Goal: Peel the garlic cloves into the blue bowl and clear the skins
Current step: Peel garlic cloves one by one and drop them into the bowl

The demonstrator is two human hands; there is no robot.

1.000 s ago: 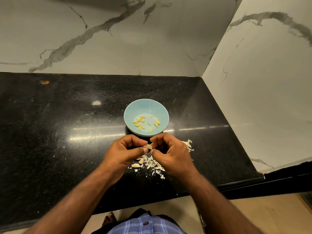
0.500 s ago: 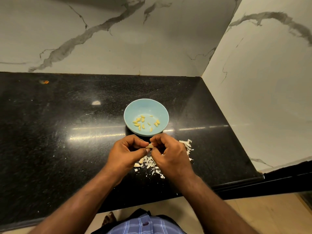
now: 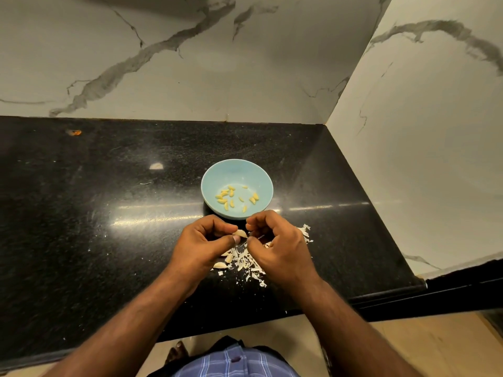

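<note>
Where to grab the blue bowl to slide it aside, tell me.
Take the blue bowl by its far left rim, coming from the left. The rim is round and open all around, but both hands and the garlic skins crowd its near side, and the peeled cloves lie loose inside.

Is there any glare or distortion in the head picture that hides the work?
Head view: a bright streak of glare crosses the counter beside the bowl, not over the clove; wide-angle bending curves the wall edges; hands and skins look sharp.
</note>
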